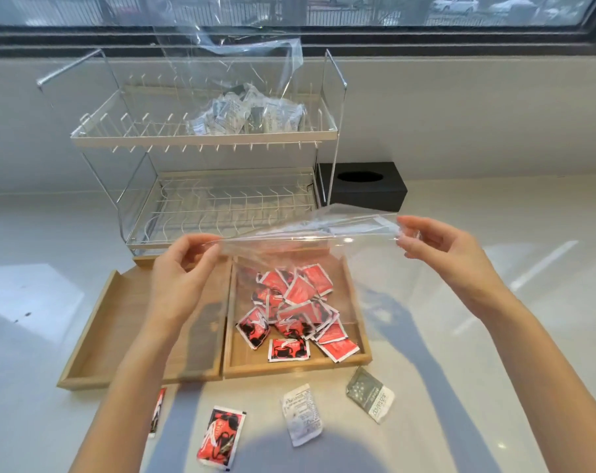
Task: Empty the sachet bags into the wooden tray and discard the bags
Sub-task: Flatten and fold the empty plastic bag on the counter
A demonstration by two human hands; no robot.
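Clear plastic bag (300, 247) hangs stretched between both hands above the wooden tray (125, 377), its upper edge pulled taut and its body drooping over the tray's right compartment. The left hand (180, 285) pinches the bag's left corner between thumb and fingertips, and the right hand (436, 247) pinches the right corner the same way, its other fingers loosely curled. Below the bag, red sachets (296, 312) lie heaped in the right compartment, spread from its far side to its near right corner; the left compartment shows bare wood. On the worktop (494, 336), just in front of the tray's near edge, four loose sachets lie apart: a red sachet (221, 436) near the middle, a red one partly hidden by the left forearm (156, 413), a white sachet (301, 414), and a grey-green sachet (371, 394) toward the right. Behind the tray stands a two-tier dish rack (201, 138), whose upper tier holds a second clear bag (248, 114) of pale sachets. A black tissue box (364, 189) sits beside the rack's right end, against the back wall below the window.
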